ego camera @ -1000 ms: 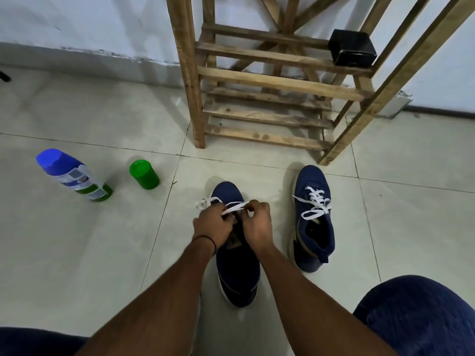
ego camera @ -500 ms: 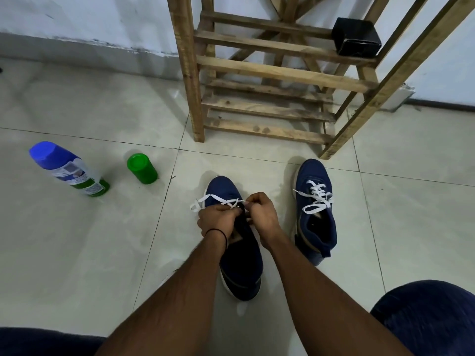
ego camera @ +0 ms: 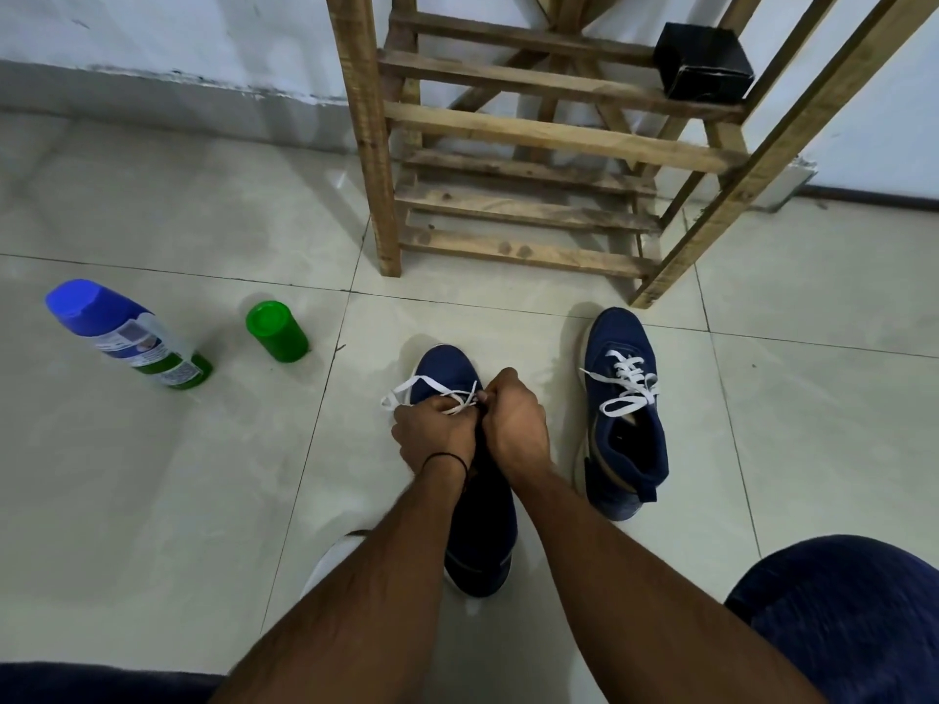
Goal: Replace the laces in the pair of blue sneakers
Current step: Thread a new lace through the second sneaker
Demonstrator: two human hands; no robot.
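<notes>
head view: downward look at a tiled floor (ego camera: 152,500), two bare forearms reaching forward from the bottom edge.
near sneaker (ego camera: 442,370): blue, flat on the floor between the forearms, toe pointing away toward the rack, middle hidden under the hands.
white lace (ego camera: 421,383): loose loop lying across the toe and off its left side, strands running back in between the two hands.
left hand (ego camera: 434,434): on the upper of the near sneaker, fingers curled, grip clamped on the white lace; thin black band (ego camera: 447,457) at the wrist.
right hand (ego camera: 515,424): touching the left hand, knuckles up, grip closed on the same lace at the shoe; fingertips hidden.
second sneaker (ego camera: 627,449): blue, on the floor to the right, apart from the near one, white lacing across its upper with the ends loose.
spray can (ego camera: 127,335): blue cap, green base, on the floor far left.
green cap (ego camera: 277,331): on the floor near the can, to its right, not touching.
wooden rack (ego camera: 533,134): slatted, against the wall beyond both sneakers.
black box (ego camera: 703,61): on an upper slat, right side.
</notes>
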